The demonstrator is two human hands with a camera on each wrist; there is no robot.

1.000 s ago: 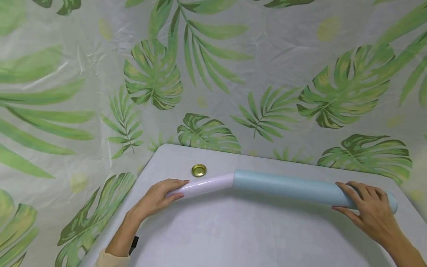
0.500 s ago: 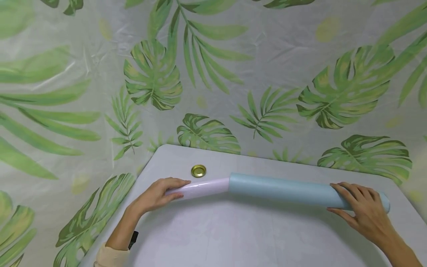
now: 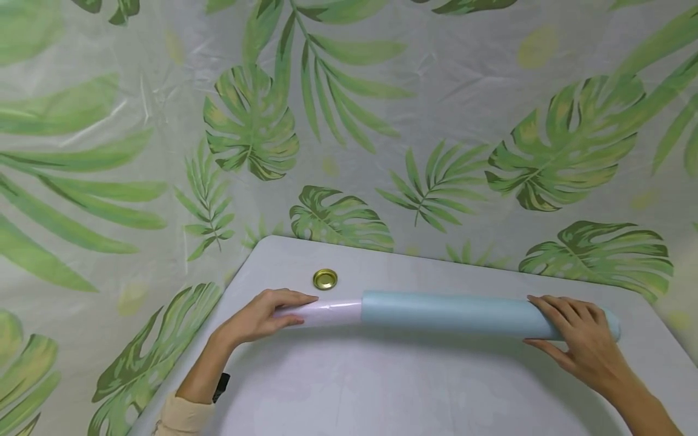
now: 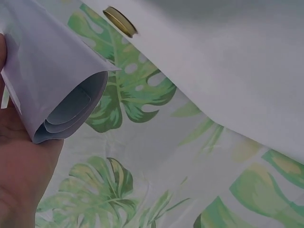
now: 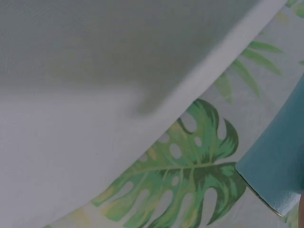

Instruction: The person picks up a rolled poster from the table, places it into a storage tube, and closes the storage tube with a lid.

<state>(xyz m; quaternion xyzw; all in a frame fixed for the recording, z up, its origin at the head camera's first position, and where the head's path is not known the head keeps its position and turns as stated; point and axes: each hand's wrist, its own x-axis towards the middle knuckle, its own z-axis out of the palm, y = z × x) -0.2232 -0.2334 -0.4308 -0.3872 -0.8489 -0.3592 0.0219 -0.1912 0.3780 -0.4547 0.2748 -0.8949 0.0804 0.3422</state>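
Observation:
A long light-blue roll (image 3: 447, 313) lies across the white table (image 3: 392, 387), with a pale white inner roll (image 3: 332, 313) sticking out of its left end. My left hand (image 3: 256, 318) grips the tip of that white part; the left wrist view shows its coiled open end (image 4: 61, 85) lying against my palm (image 4: 19, 161). My right hand (image 3: 578, 342) wraps over the right end of the blue roll, fingers on top and thumb on the near side. In the right wrist view only a corner of the blue roll (image 5: 280, 161) shows.
A round brass cap (image 3: 325, 279) sits in the table near its far left corner, just behind the white part; it also shows as a brass cap (image 4: 119, 22) in the left wrist view. A leaf-print plastic curtain (image 3: 349, 121) hangs close around the table's back and sides.
The blue roll has slid left over the white inner roll, so less white shows. The whole roll now lies straighter, and my right hand moved left with it.

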